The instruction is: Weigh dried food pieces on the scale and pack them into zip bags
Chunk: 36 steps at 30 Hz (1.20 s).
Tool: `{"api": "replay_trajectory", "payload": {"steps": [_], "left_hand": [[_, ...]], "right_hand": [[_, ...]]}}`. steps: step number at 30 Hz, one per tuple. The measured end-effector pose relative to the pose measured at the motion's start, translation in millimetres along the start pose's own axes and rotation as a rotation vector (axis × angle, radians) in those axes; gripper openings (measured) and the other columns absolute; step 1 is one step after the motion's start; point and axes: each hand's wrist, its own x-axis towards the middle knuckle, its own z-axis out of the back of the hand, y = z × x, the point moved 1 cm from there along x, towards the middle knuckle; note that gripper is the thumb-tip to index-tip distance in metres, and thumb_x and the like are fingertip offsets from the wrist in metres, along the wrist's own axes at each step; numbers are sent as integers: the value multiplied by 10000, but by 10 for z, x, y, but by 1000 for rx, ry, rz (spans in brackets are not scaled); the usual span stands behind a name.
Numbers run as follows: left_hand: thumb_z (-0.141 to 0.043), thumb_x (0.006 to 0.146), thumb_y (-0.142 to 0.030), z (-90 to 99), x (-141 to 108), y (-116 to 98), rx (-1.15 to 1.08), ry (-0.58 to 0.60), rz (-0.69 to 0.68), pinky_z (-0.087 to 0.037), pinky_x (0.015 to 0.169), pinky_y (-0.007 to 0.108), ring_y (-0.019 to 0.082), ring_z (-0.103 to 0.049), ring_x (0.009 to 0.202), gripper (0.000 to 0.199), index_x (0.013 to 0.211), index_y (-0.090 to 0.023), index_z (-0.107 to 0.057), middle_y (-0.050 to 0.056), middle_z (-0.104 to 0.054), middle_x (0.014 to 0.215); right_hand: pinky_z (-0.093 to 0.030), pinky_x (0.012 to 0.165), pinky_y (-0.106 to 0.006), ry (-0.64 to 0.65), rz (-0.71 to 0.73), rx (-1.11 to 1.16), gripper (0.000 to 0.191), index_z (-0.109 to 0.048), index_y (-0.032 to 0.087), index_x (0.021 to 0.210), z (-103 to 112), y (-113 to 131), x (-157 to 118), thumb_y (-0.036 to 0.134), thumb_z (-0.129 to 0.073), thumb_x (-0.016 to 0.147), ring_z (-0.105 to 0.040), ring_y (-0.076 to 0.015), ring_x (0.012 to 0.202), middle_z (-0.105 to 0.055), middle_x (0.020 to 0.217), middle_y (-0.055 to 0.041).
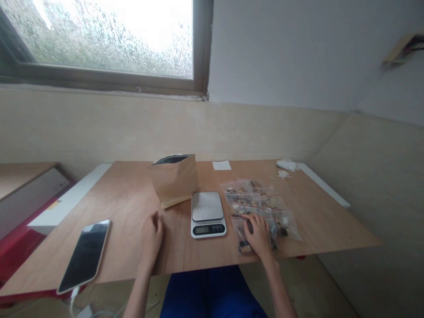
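Under both hands spreads the wooden table [129, 190]. Filled clear bags [265, 201] lie beneath and beyond the right hand [257, 232], its fingers bent on them, grip unclear. Past the left hand [152, 234], loosely curled, palm hidden, stands an open brown pouch [175, 181]; outward lies a tablet [85, 254]; between both hands, a scale [208, 212].
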Motion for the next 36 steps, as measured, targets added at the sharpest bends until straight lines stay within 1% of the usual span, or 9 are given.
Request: {"api": "replay_trajectory", "payload": {"steps": [4,8,11,15,20,24,27,29,36], "left_hand": [[-376,809,-380,50,-19,-27,-84,-26,42,-426,914,468,301,-560,1044,349,1018,-147,-532,163,-603,1042],[-394,816,-397,105,-154,-88,-201,-50,115,-419,921,451,276,-559,1044,282,961,-192,-524,119,-610,1044],[-390,828,-418,76,-343,-211,-313,-25,153,-426,902,423,260,-561,1030,273,931,-209,-533,99,-617,1014],[-429,826,-470,-12,-621,-587,-484,100,140,-454,805,362,226,-589,886,279,855,-227,-562,67,-631,904],[-409,835,-517,-18,-746,-1094,-769,208,98,-444,637,295,168,-532,623,331,731,-238,-555,21,-553,676],[-403,830,-542,-22,-656,-1059,-845,192,173,-457,689,298,177,-576,720,378,802,-210,-580,41,-592,757],[-424,794,-579,-27,-598,-879,-798,105,249,-475,768,320,214,-605,874,438,916,-193,-591,71,-633,893],[-445,777,-581,-12,-587,-789,-719,64,249,-478,797,322,226,-605,941,443,949,-202,-597,78,-643,961],[-482,760,-569,46,-558,-712,-670,56,230,-487,778,321,231,-621,885,410,829,-187,-614,65,-665,876]], "right_hand": [[-339,836,-368,61,-35,24,235,-628,220,833,95,-53,60,260,-398,861,-563,-210,833,-642,800,-41],[-346,800,-378,49,-100,62,267,-603,216,783,344,25,224,277,-362,880,-578,-213,776,-639,766,-46],[-387,673,-323,26,-149,181,220,-576,202,799,561,262,414,292,-383,857,-576,-211,733,-624,796,-63],[-430,693,-296,40,-153,463,166,-559,201,853,682,815,649,292,-421,844,-576,-189,765,-619,855,-53],[-448,658,-255,183,-123,749,122,-577,193,880,477,1564,733,243,-474,838,-568,-146,688,-608,770,-12],[-467,670,-248,333,-161,1023,139,-598,184,887,183,1920,586,246,-479,849,-586,-136,708,-635,810,-18],[-480,698,-258,429,-141,1162,243,-633,189,853,-9,2028,416,273,-409,890,-598,-137,743,-647,832,-29],[-483,725,-263,428,-115,1198,192,-632,190,865,-94,2054,320,260,-453,865,-595,-140,781,-641,867,-33],[-461,611,-240,348,-197,1144,168,-559,189,886,-234,2043,231,286,-613,760,-525,-117,640,-553,747,12]]}}
